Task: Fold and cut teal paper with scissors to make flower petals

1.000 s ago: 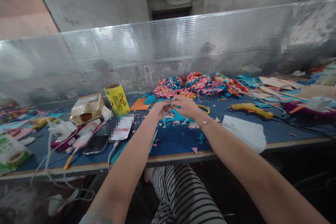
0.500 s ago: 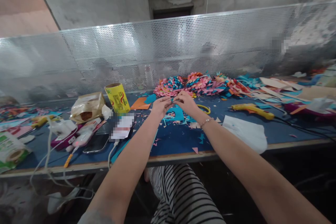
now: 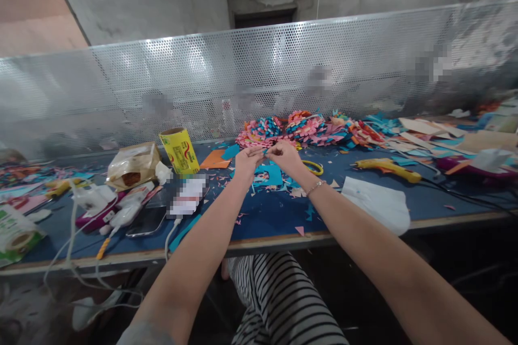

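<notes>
My left hand point(image 3: 249, 163) and my right hand point(image 3: 285, 155) meet over the middle of the blue table point(image 3: 263, 221). Between their fingertips is a small blue piece point(image 3: 265, 152), pinched from both sides and mostly covered by the fingers. Just below the hands lies a blue sheet with cut-outs point(image 3: 274, 174), among small scraps. Behind them sits a pile of pink, blue and orange curled pieces point(image 3: 259, 132). A yellow ring-shaped handle point(image 3: 313, 167) shows beside my right hand.
On the left are a yellow can point(image 3: 180, 152), a plastic bag point(image 3: 133, 164), a phone point(image 3: 148, 221), another lit phone point(image 3: 189, 197) and white cables. To the right lie a white sheet point(image 3: 376, 204) and a yellow glue gun point(image 3: 388, 168). A perforated metal screen point(image 3: 202, 75) stands behind.
The fingers of both hands have shifted slightly around the small blue piece. The whole view has moved a little; the objects on the table keep their places.
</notes>
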A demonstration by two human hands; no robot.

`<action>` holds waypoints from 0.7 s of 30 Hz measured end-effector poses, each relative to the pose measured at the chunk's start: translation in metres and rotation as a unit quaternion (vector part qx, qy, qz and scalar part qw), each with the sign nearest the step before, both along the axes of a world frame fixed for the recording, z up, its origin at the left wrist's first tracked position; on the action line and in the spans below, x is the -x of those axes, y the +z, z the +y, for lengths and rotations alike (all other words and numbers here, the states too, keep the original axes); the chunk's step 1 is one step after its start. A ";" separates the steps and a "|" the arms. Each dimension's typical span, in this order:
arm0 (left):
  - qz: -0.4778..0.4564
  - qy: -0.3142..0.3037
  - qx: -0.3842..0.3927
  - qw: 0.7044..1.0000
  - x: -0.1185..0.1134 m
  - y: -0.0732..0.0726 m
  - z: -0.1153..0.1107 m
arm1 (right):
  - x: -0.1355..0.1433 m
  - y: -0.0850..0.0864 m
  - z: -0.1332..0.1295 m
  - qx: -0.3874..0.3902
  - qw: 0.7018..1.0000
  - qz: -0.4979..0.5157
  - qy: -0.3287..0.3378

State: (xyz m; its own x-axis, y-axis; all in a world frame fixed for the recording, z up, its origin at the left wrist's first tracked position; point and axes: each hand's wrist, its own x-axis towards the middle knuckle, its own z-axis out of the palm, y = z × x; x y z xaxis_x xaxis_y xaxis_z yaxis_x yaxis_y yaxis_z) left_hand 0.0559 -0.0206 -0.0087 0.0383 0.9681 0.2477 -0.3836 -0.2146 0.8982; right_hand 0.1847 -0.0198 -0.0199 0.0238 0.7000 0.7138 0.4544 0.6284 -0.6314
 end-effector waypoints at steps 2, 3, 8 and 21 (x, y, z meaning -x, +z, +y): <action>-0.003 0.005 0.001 1.000 0.000 0.001 0.000 | -0.002 0.001 -0.001 -0.017 0.999 -0.024 0.022; -0.004 0.006 0.003 1.000 0.000 0.001 -0.001 | -0.004 0.001 -0.001 -0.030 0.998 -0.040 0.035; 0.004 0.007 0.032 0.999 0.001 0.002 -0.001 | -0.009 0.000 -0.003 -0.075 0.989 -0.108 0.068; -0.019 0.000 0.038 0.999 0.001 0.004 -0.001 | -0.003 0.000 -0.004 -0.096 0.990 -0.095 0.029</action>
State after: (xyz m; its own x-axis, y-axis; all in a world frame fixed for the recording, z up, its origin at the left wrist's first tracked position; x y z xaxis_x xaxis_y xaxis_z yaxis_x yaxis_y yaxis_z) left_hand 0.0546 -0.0220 -0.0046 0.0293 0.9841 0.1751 -0.4181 -0.1471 0.8964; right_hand 0.1881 -0.0234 -0.0204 -0.1610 0.5466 0.8218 0.5132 0.7576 -0.4034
